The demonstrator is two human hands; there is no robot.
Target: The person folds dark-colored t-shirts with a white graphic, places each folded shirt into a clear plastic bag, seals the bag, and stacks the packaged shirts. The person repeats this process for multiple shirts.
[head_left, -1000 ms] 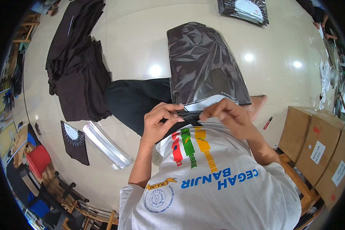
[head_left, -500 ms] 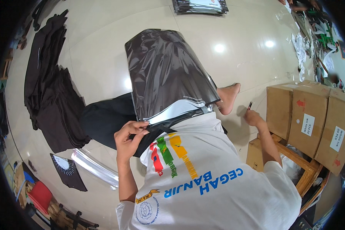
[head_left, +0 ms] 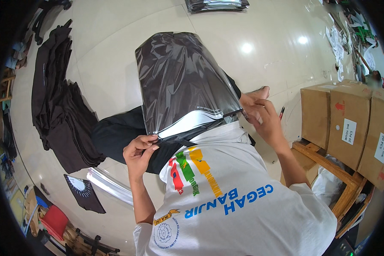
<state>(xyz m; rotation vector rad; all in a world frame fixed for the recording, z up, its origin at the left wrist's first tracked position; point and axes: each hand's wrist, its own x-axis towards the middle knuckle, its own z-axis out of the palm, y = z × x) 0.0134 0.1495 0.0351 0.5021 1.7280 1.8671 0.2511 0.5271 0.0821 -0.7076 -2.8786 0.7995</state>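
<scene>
A folded dark garment in a clear plastic sleeve lies across my lap, a white curved print showing at its near end. My left hand is closed in a pinch on the sleeve's near left corner. Beside the near right corner is my right hand, its fingers bent and apart; whether a fingertip touches the plastic is hard to see. On the floor just right of that hand lies a small red and black pen-like tool.
Dark folded cloth pieces lie in a long pile at left. Nearer are a dark printed piece and clear plastic sleeves. Cardboard boxes on a wooden frame stand close at right. A packaged stack lies far ahead.
My right hand has let go of the small tool on the floor and moved left to the package's near right corner. My left hand keeps its pinch on the left corner.
</scene>
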